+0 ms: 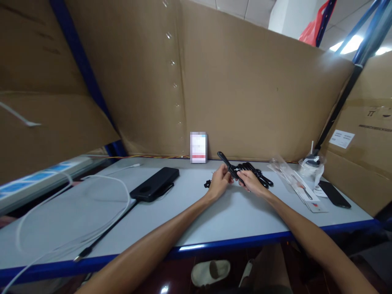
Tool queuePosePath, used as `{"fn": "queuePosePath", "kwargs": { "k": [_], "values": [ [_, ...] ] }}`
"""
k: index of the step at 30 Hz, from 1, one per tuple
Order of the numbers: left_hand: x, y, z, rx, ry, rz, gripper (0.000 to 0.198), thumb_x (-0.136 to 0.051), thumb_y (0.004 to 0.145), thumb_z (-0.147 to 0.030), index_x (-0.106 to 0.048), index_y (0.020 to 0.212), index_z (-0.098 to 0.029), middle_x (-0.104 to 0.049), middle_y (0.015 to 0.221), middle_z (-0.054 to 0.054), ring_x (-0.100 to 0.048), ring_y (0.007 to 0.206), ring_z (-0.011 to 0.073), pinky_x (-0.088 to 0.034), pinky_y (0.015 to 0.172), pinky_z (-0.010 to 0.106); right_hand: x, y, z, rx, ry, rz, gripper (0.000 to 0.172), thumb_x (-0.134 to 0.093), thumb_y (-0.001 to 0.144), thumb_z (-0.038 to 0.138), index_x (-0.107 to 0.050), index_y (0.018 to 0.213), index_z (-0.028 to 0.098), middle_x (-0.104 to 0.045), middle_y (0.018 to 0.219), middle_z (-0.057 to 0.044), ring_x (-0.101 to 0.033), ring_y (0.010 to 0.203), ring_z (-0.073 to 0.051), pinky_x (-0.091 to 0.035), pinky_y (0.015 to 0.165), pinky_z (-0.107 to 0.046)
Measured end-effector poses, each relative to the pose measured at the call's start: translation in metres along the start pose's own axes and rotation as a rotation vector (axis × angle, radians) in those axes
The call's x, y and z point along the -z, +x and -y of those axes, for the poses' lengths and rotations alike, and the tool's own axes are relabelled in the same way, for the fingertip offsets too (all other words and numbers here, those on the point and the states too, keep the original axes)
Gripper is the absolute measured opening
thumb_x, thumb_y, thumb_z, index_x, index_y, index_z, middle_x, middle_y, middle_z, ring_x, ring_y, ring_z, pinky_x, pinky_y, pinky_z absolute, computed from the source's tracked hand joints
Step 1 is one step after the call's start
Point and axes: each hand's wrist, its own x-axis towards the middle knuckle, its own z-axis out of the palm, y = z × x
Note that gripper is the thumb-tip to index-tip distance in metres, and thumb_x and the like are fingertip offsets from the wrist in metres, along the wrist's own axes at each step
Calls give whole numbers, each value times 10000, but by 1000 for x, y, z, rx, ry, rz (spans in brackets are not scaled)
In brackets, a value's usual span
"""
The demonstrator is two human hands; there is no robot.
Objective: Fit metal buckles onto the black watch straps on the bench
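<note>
Both my hands meet over the middle of the grey table [92, 212]. My left hand [219, 181] is closed in a pinch on a slim black tool [226, 161] that slants up and to the left. My right hand [251, 182] grips the same black tool lower down, fingers curled round it. Just behind my right hand lies a pile of several similar black tools [259, 173]. A small black part [207, 184] rests on the table left of my left hand.
A black power bank [155, 184] with white cables [101, 192] lies at left. Clear plastic packets [294, 179], a plastic-wrapped item [310, 165] and a black phone [334, 194] sit at right. Cardboard walls [245, 94] enclose the bench; a small card [198, 147] leans against them.
</note>
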Motion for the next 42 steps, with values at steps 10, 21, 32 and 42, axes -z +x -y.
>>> {"fn": "queuePosePath", "kwargs": {
  "k": [10,21,32,42],
  "values": [
    [-1,2,-1,102,-172,73,266,-645,741,-340,-481,909,-214,-670,741,5,-661,654,173,-514,574,281,-4,12,-18,206,-114,-194,488,-501,899,614,-522,656,191,-463,508,24,-407,465,-110,-308,478,-249],
    [-3,5,0,95,-92,-24,195,-596,770,-315,-533,914,-200,-663,755,19,-648,690,177,-494,595,273,-3,9,-17,169,-97,-193,473,-482,900,617,-535,694,193,-476,534,19,-414,473,-120,-303,473,-249],
    [-1,-7,-33,0,815,16,425,-467,974,-508,-637,735,-199,-631,640,23,-548,609,164,-270,602,273,-7,2,-16,281,-737,-336,328,-427,1031,270,-640,800,174,-724,784,-88,-641,698,-190,-393,668,-268],
    [-1,-8,-27,16,933,77,204,-487,974,-307,-662,1025,-214,-718,756,34,-653,723,195,-349,649,266,-13,0,-14,196,-952,-302,301,-444,1043,271,-703,934,166,-765,873,-119,-698,782,-231,-385,671,-276]
  ]
}}
